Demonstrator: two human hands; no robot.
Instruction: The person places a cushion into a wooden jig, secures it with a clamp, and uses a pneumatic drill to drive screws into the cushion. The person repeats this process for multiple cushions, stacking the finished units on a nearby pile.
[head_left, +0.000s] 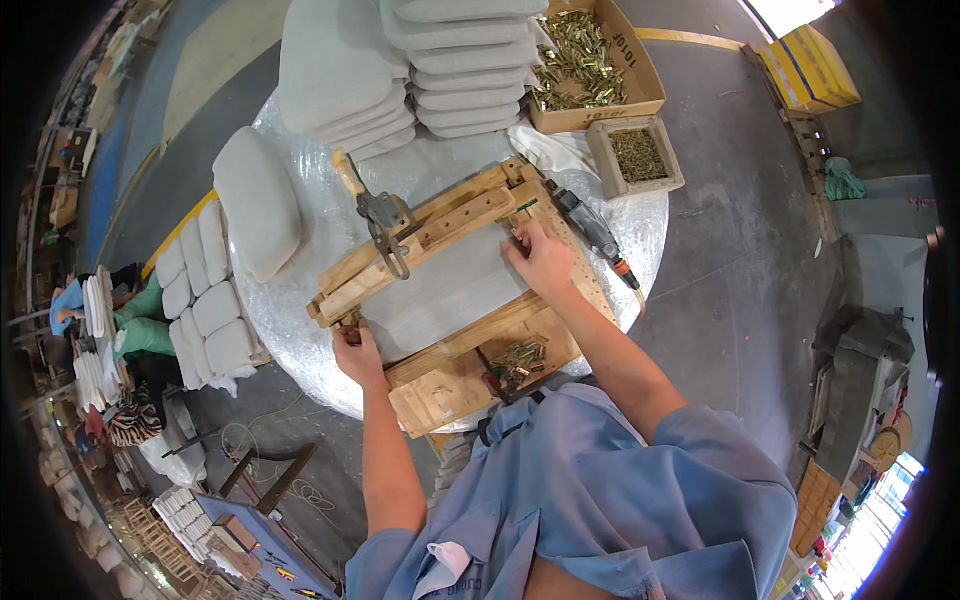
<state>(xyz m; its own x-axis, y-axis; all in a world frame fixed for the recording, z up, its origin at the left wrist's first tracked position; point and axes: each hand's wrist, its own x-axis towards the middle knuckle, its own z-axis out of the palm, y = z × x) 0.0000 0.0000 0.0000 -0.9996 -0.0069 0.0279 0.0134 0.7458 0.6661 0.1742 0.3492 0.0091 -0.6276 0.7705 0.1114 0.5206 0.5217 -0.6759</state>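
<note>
Tabletop (285, 345) is carrying a wooden jig (465, 342), mid-frame; a grey panel (440, 295) is lying within. Left hand (358, 355) and right hand (543, 262) are resting curled at the jig's ends — any pinch being indistinct — seemingly for alignment; level seating is probably being called for next.

Head view: left camera of a head-worn fisheye pair, looking steeply down.
Blue shirt (640, 480): nearest the lens, along the lower edge, seen from above.
Wooden jig (465, 222): near, about mid-picture, its top facing the lens.
Left hand (357, 355), right hand (547, 262): near, either side of the middle.
Film-wrapped table (652, 235): beneath the jig, viewed from above.
Workshop floor (715, 240): farther off, spreading toward the dark, curved rim.
</note>
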